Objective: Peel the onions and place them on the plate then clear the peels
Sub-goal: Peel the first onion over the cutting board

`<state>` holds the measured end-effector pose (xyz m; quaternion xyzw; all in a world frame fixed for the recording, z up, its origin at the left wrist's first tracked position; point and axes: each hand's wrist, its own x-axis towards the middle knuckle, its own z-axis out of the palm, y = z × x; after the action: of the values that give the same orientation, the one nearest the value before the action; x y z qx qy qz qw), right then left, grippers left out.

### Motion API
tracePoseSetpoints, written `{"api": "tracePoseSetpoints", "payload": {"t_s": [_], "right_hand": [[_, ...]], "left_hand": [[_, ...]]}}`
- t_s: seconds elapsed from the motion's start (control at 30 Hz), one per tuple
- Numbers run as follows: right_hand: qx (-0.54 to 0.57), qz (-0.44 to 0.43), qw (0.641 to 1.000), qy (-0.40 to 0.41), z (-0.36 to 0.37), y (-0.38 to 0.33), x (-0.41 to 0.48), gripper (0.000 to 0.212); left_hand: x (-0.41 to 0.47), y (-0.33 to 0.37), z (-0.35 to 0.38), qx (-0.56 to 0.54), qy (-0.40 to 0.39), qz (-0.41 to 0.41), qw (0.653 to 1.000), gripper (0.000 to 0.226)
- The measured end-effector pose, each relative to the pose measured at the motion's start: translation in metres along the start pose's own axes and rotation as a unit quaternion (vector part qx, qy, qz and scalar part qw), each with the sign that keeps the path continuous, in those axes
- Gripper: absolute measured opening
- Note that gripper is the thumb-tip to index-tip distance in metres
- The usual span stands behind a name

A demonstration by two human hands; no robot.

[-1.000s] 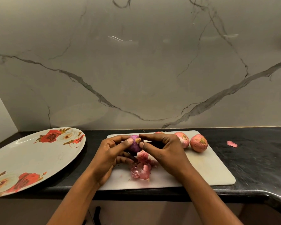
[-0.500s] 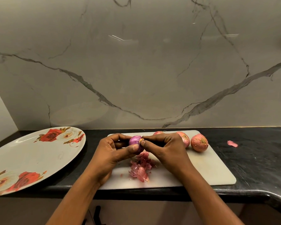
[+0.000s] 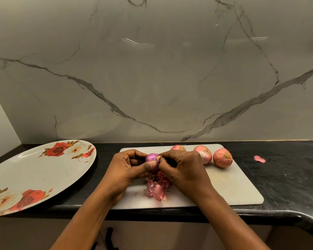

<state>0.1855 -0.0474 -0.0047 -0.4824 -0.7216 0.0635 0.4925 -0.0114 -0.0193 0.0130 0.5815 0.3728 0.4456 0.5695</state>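
The left hand (image 3: 123, 170) and right hand (image 3: 186, 170) are covering most of the purple onion (image 3: 152, 157). The right hand is also hiding part of the rearmost onion (image 3: 177, 147) and the peels (image 3: 155, 188). The frame edge is cutting off the plate (image 3: 25, 177).

Purple onion (image 3: 151, 157), white plate (image 3: 34, 170) w/ red roses; black counter (image 3: 287, 177), white board (image 3: 233, 186)

I see a home kitchen: black stone counter (image 3: 278, 179), marble-veined backsplash (image 3: 152, 78), white cutting board (image 3: 229, 186), rose-patterned plate (image 3: 34, 174), onions (image 3: 222, 157).
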Motion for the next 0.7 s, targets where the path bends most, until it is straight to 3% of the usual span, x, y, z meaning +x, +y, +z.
{"api": "tracePoseSetpoints", "payload": {"t_s": [0.23,0.43,0.7], "right_hand": [[-0.092,-0.053,0.994,0.02,0.0006,0.0004,0.0004,0.01],[0.052,0.018,0.998,0.024,-0.0032,0.0003,0.0,0.029],[0.137,0.053,0.989,0.005,-0.0052,0.0007,0.0018,0.025]], "left_hand": [[-0.002,0.0015,-0.0019,-0.006,-0.02,-0.007,1.0,0.044],[0.0,0.002,-0.0049,-0.084,-0.003,-0.019,0.996,0.042],[0.0019,-0.0008,-0.0083,-0.086,-0.014,-0.007,0.996,0.04]]}}
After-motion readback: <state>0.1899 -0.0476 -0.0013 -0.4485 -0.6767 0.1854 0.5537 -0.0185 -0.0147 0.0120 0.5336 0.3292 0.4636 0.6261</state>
